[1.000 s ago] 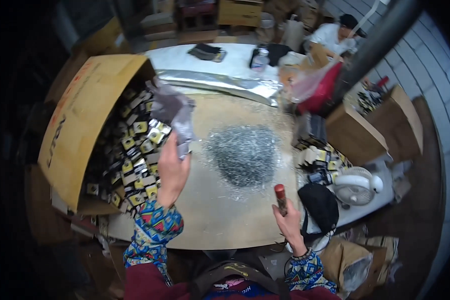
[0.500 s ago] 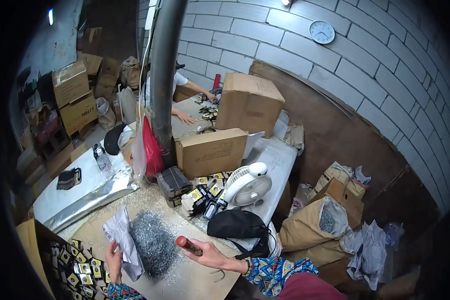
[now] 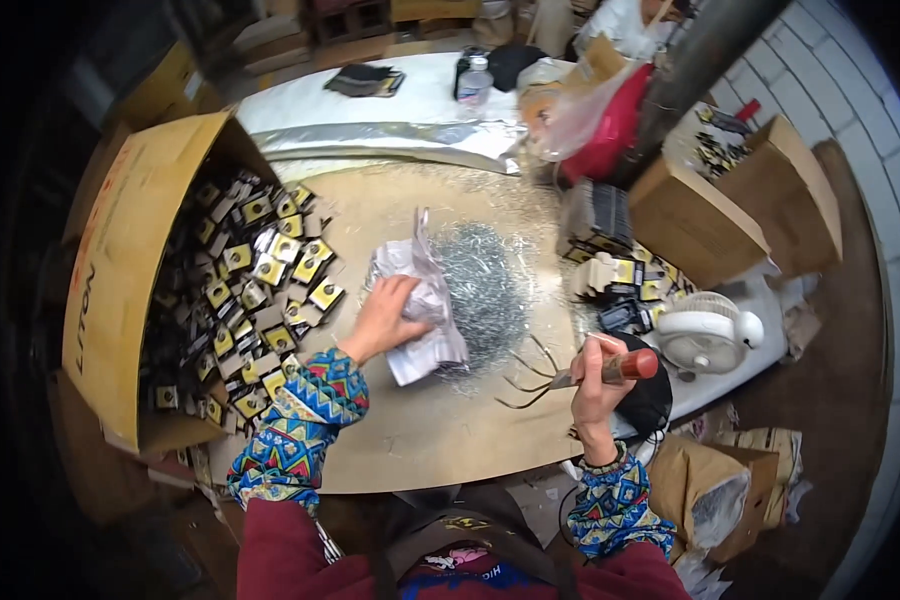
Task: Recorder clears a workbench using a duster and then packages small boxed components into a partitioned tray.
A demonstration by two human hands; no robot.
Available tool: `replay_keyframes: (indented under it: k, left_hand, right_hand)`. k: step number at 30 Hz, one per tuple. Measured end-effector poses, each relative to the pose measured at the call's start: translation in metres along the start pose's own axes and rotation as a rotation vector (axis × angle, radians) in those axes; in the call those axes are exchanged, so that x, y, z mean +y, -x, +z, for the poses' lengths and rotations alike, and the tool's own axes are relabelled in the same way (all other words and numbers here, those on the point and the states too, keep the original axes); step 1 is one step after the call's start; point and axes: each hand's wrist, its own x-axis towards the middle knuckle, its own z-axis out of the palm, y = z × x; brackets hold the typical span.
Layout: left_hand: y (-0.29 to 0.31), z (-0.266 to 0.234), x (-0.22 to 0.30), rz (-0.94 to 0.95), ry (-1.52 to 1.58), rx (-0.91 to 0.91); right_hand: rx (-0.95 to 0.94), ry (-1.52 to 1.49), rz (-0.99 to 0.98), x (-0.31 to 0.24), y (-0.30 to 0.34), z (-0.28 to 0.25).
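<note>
Right: white fan (image 3: 700, 335), black bag (image 3: 654, 405) just beside it. Behind: two open brown cartons (image 3: 698, 215), dark post (image 3: 715, 85), red plastic bag (image 3: 604, 150) next to post. Far side: clear bottle (image 3: 475, 88), black item (image 3: 518, 67) beside it. Lower right: brown sack (image 3: 692, 478). Pale block wall (image 3: 830, 95) beyond.

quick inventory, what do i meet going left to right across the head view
Yellowish carton, pile of black-and-yellow packs, crumpled pale sheet under the left hand, heap of metal pieces, rake tines, right hand, white fan.
</note>
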Motion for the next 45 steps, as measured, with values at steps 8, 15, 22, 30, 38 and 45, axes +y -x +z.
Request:
replay_keyframes:
  k: [8, 15, 22, 30, 38, 45]
  left_hand:
    - [0.061, 0.007, 0.009, -0.067, -0.009, 0.048]
    - [0.079, -0.053, 0.029, -0.313, 0.863, 0.347]
    - [0.106, -0.109, 0.022, -0.115, 0.081, 0.348]
    - [0.111, -0.024, -0.018, -0.070, -0.098, 0.268]
    - [0.115, -0.021, -0.001, -0.057, 0.115, 0.345]
    - [0.136, -0.014, 0.011, 0.046, 0.083, 0.438]
  right_hand:
    - [0.087, -0.305, -0.019, 0.019, 0.006, 0.084]
    - [-0.073, -0.540, -0.131, -0.056, -0.024, 0.104]
    - [-0.269, -0.523, -0.141, -0.083, -0.027, 0.119]
    - [-0.470, 0.359, -0.286, 0.000, -0.013, 0.122]
    - [-0.271, 0.278, 0.137, 0.039, 0.017, 0.069]
    - [-0.214, 0.183, 0.136, 0.040, 0.064, 0.024]
